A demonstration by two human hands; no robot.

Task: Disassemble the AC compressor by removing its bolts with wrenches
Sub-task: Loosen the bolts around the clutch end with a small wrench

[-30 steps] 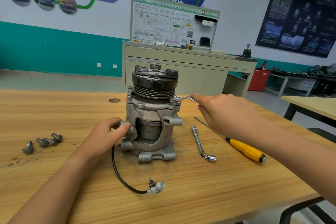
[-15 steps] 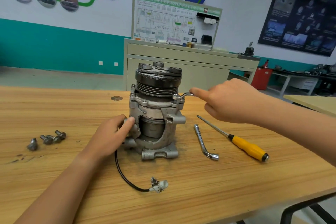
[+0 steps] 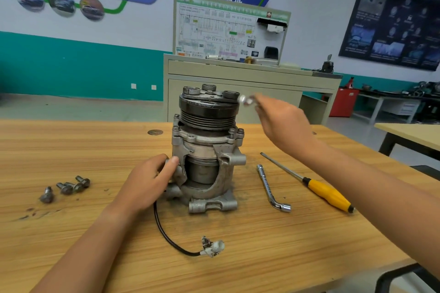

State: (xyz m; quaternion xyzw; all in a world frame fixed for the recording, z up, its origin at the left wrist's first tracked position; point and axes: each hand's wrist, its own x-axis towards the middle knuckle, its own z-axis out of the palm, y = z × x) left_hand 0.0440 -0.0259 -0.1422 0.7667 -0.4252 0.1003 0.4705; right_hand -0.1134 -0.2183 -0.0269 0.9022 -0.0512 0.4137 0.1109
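The AC compressor (image 3: 204,150) stands upright on the wooden table (image 3: 71,150), its black pulley on top and a bolt (image 3: 240,131) still in its right flange. My left hand (image 3: 152,181) grips a lug on the housing's lower left side. My right hand (image 3: 283,121) is raised, blurred, beside the pulley's top right and holds a small silver wrench (image 3: 246,100) whose ring end shows just off the pulley rim, clear of the bolt. A black cable with a white plug (image 3: 213,247) trails from the base toward me.
Several loose bolts (image 3: 69,187) lie at the table's left. An L-shaped socket wrench (image 3: 271,189) and a yellow-handled screwdriver (image 3: 326,194) lie right of the compressor. A beige cabinet (image 3: 238,71) with a display board stands behind the table, and another table (image 3: 409,133) at right.
My right hand has lifted the wrench off the flange bolt, up to the level of the pulley top. My left hand stays on the housing.
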